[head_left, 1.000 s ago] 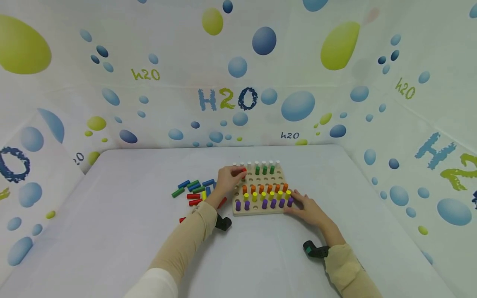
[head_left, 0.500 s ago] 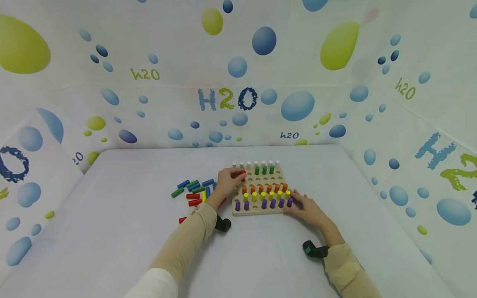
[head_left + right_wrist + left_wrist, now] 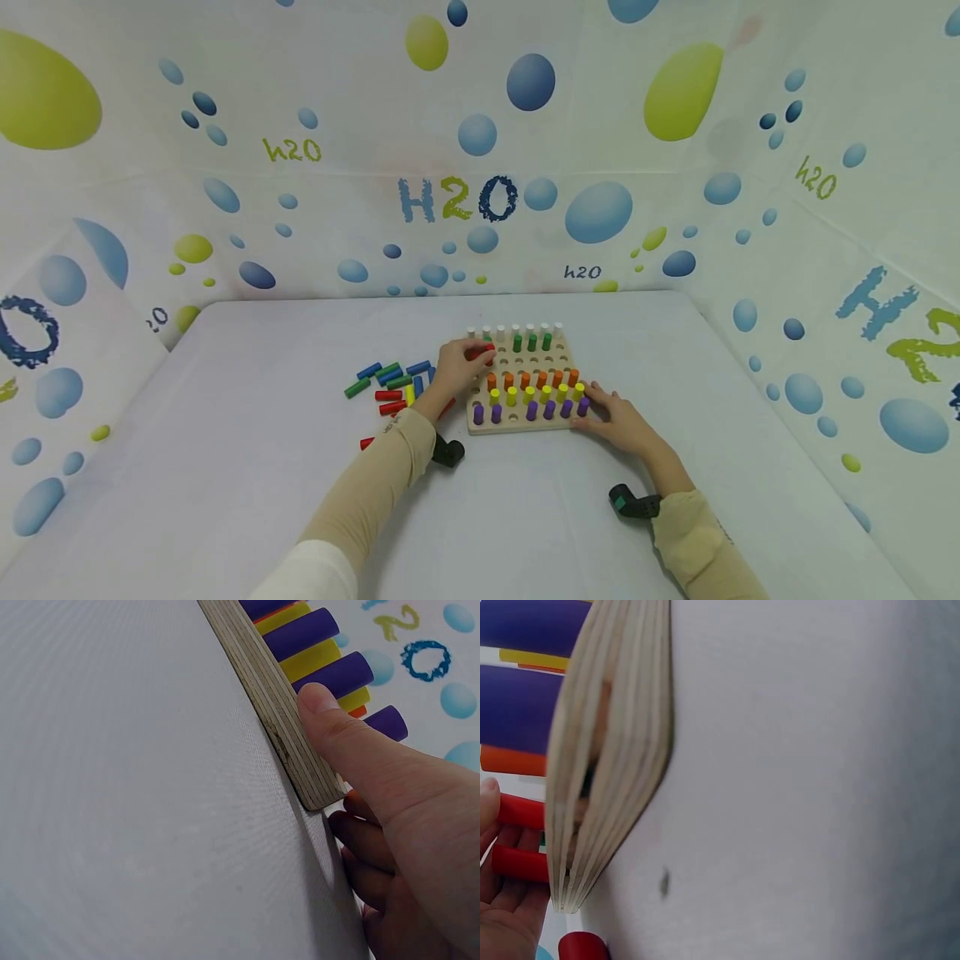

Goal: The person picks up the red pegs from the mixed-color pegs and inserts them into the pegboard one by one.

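In the head view a wooden pegboard (image 3: 521, 430) holds rows of white, green, orange, yellow and purple pegs standing upright. My left hand (image 3: 454, 367) reaches over its left side and pinches a red peg (image 3: 490, 353) at the row in front of the green one. Two red pegs show by those fingers in the left wrist view, the upper red peg (image 3: 521, 812) against the thumb. My right hand (image 3: 622, 421) grips the board's front right corner. In the right wrist view the thumb (image 3: 319, 701) lies on the front edge near a purple peg (image 3: 337, 673), other fingers round the side.
Loose pegs lie left of the board: a green peg (image 3: 357, 388), a blue peg (image 3: 370, 371), a red peg (image 3: 389, 396), a yellow peg (image 3: 410, 394) and several more. White cloth (image 3: 525, 517) covers the table, and a patterned sheet (image 3: 337, 225) hangs behind.
Almost nothing differs. My left hand has dipped very slightly with the red peg at the same spot; my right hand and the pegboard stay put.
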A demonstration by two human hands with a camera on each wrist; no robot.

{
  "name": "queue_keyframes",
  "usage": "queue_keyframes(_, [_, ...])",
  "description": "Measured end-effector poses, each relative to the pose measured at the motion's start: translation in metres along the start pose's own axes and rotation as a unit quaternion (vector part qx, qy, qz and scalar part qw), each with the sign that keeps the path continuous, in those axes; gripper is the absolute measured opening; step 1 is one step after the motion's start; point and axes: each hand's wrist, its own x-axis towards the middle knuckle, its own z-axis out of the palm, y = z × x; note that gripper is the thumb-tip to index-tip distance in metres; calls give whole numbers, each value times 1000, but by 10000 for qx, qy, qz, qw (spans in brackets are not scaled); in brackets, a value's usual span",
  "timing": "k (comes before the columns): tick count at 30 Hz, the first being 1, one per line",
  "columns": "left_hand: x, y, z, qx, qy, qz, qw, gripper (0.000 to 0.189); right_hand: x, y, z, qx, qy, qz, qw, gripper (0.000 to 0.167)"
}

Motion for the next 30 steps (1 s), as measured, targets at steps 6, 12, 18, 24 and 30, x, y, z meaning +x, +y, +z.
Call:
queue_keyframes(6, [1,-2,0,58,-53,11,10000,29,0,0,1,29,-12,24,10000,84])
queue_keyframes(12, [1,-3,1,250,-151,-32,9996,30,-1,0,0,26,-36,37,10000,84])
queue_keyframes(18, [1,1,0,431,-234,-44,9988,30,0,0,0,14,-24,-3,10000,84])
queue_keyframes(24, [1,0,-1,487,-334,-55,9982,36,1,0,0,-47,-10,10,10000,85])
queue_keyframes(30, [-3,0,-3,555,-219,-81,9982,41,0,1,0,-39,-8,-6,10000,84])
